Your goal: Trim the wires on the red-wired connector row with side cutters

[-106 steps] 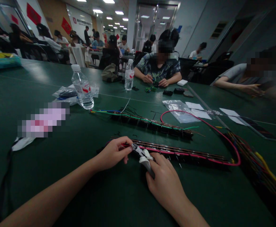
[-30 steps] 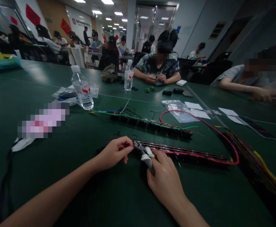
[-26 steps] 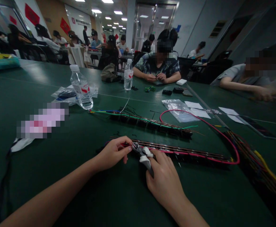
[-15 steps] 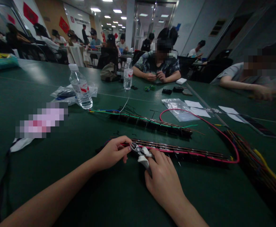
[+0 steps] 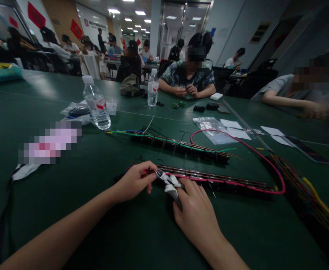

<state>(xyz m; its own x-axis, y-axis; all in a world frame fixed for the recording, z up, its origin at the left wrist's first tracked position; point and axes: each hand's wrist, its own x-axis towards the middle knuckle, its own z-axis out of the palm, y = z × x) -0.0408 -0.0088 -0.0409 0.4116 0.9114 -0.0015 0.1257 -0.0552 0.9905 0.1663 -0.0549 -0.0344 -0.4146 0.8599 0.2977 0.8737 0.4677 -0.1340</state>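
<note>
My right hand is closed around the grey and white handles of a pair of cutting pliers. The jaws point left and meet the fingertips of my left hand. Thumb and index finger of that hand are pinched together, with a bit of red wire showing between them; its very end is hidden. This wire runs along a long black wiring strip with copper-coloured rods, lying just beyond both hands. Behind it lies a second strip with a green wire along it.
Two water bottles stand beyond the strips. A clear plastic bag, white papers and a phone lie to the right. Another wire bundle runs down the right side. Co-workers sit across the green table.
Almost nothing differs. Both hands and the pliers hold nearly the same position. The co-worker on the right has shifted an arm slightly.
</note>
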